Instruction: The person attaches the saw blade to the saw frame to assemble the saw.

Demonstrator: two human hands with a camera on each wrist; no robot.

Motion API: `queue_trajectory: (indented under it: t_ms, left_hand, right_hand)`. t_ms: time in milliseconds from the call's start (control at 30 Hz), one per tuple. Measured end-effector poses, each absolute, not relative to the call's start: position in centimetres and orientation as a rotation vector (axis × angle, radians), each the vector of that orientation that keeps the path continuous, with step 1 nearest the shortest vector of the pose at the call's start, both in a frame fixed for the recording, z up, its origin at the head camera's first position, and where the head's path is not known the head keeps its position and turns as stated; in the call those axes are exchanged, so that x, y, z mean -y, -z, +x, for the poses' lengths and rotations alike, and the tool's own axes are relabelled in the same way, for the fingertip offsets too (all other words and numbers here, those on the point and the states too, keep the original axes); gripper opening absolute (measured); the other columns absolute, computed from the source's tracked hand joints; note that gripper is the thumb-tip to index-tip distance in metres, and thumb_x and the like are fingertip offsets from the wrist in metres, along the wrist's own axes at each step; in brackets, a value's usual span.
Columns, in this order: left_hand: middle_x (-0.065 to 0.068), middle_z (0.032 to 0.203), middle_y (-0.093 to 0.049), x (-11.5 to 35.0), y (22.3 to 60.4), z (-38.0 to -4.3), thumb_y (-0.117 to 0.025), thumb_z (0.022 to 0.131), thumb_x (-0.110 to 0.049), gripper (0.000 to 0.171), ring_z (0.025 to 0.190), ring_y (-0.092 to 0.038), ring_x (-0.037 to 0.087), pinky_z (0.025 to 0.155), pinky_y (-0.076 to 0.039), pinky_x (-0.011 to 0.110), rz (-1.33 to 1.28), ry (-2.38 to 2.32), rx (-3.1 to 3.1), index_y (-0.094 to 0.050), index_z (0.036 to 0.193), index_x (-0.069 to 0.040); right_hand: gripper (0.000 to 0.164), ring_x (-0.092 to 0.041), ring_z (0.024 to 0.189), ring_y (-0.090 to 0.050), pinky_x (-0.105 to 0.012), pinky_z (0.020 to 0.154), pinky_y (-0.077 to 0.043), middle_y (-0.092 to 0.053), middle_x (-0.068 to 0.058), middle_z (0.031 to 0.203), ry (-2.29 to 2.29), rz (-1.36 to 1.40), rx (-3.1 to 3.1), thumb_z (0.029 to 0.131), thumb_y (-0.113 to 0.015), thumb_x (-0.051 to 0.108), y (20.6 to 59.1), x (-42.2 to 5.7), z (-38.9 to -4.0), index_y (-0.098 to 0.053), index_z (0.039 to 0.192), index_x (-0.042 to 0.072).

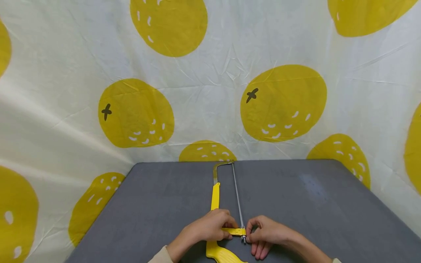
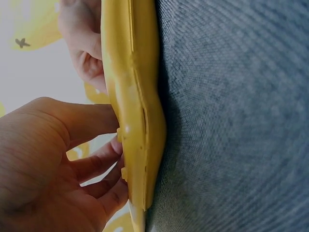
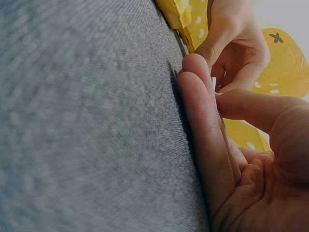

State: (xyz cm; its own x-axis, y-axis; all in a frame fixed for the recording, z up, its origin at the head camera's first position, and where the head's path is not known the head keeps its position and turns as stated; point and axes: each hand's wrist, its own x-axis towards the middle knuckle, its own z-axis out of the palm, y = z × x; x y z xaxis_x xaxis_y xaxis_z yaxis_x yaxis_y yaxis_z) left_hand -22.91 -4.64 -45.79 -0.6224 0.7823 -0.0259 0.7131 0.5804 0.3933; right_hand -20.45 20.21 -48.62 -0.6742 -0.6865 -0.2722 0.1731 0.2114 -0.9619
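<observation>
A yellow hacksaw lies on the grey surface, its thin blade on the right and its metal front bow at the far end. My left hand grips the yellow frame just above the handle, thumb and fingers bent against it. The same yellow handle fills the middle of the left wrist view. At the near end of the blade, my right hand pinches at the small metal wing nut. In the right wrist view its fingers largely hide the nut.
The grey padded table spreads around the saw. Behind it and at both sides hangs a pale cloth with large yellow fruit prints.
</observation>
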Motion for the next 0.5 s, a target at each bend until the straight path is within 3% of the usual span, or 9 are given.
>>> queue_trajectory:
  t_ms: [333,400,500]
  left_hand:
    - [-0.013,0.093,-0.064,5.1,45.6,-23.4,-0.082,0.089,-0.021,0.028,0.080,-0.052,-0.007,0.073,-0.047,0.013,1.229,-0.572,-2.592,-0.078,0.116,-0.021]
    - [-0.008,0.102,-0.069,5.8,45.0,-23.9,-0.081,0.091,-0.024,0.030,0.088,-0.061,-0.002,0.080,-0.052,0.016,1.173,-0.701,-2.578,-0.076,0.120,-0.017]
    - [0.003,0.118,-0.072,7.5,44.0,-24.8,-0.078,0.093,-0.026,0.036,0.105,-0.069,0.014,0.094,-0.056,0.030,1.067,-0.917,-2.620,-0.072,0.126,-0.012]
  right_hand:
    - [0.019,-0.009,0.058,-0.071,-0.025,0.051,-0.056,-0.075,-0.006,0.073,1.537,-0.438,-1.726,0.093,-0.067,0.011,48.4,-20.6,-20.7,-0.061,0.107,-0.001]
    - [0.026,-0.011,0.062,-0.073,-0.026,0.053,-0.057,-0.076,-0.008,0.078,1.531,-0.414,-1.696,0.094,-0.066,0.013,47.8,-20.9,-21.1,-0.057,0.113,-0.003]
    - [0.035,-0.013,0.066,-0.074,-0.027,0.054,-0.058,-0.077,-0.012,0.084,1.527,-0.404,-1.688,0.097,-0.064,0.016,46.5,-21.4,-21.6,-0.052,0.122,-0.005]
